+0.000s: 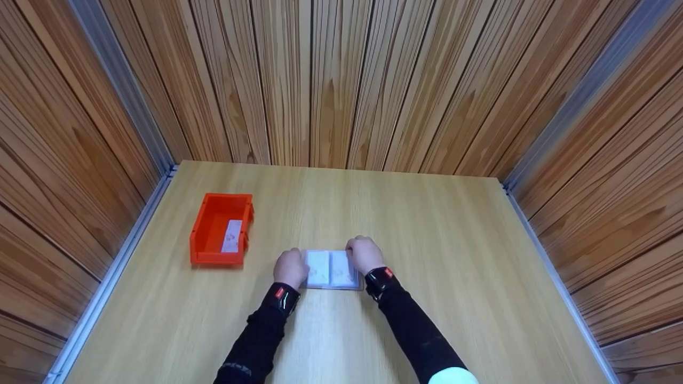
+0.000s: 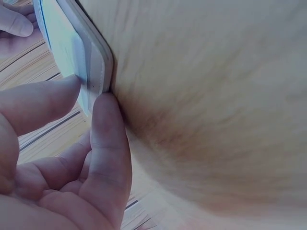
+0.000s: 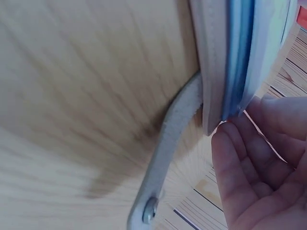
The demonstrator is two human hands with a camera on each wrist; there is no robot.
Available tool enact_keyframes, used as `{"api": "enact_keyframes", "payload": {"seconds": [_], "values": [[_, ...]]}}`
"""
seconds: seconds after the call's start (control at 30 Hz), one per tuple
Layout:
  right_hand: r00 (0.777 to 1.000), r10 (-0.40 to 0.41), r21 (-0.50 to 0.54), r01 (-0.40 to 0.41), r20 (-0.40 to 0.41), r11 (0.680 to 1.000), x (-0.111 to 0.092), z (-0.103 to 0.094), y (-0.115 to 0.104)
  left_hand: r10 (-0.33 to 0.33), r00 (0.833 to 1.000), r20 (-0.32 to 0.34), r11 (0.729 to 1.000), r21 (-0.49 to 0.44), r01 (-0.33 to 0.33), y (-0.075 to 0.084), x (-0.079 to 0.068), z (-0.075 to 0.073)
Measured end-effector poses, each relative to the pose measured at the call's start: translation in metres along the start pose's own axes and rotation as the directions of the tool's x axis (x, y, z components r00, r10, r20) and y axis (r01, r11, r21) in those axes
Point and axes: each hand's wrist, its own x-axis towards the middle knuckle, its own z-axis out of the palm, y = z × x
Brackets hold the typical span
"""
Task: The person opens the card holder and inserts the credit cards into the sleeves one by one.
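An open card holder (image 1: 330, 286) with clear pockets lies on the table, a pale card (image 1: 318, 266) showing on its left side and another (image 1: 342, 266) on its right. My left hand (image 1: 291, 268) pinches its left edge; in the left wrist view the thumb is on the pocket side and the index finger at the cover's corner. At the opposite edge, my right hand (image 1: 366, 255) holds the holder between thumb and fingers. From the cover a light strap (image 3: 165, 136) with a metal snap sticks out over the table in the right wrist view.
An orange-red bin (image 1: 217, 257) stands to the left, behind my left hand, with a pale printed card (image 1: 231, 236) inside. Wood-panelled walls (image 1: 336, 96) enclose the wooden table (image 1: 437, 240) at the back and both sides, with metal rails along the side edges.
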Motion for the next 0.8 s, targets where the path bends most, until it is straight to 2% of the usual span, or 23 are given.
{"api": "enact_keyframes", "payload": {"seconds": [0.53,0.8], "values": [[0.995,0.085,0.032,-0.087,0.058,0.996,0.0055,-0.0044,-0.0039,0.009,1.000,0.009,1.000,-0.008,-0.009,-0.0001,0.0007,0.0003],[0.975,0.159,0.118,-0.178,0.153,0.977,0.0094,-0.0091,-0.0065,0.033,0.999,-0.024,0.999,-0.019,-0.034,-0.0036,-0.0002,0.0012]]}}
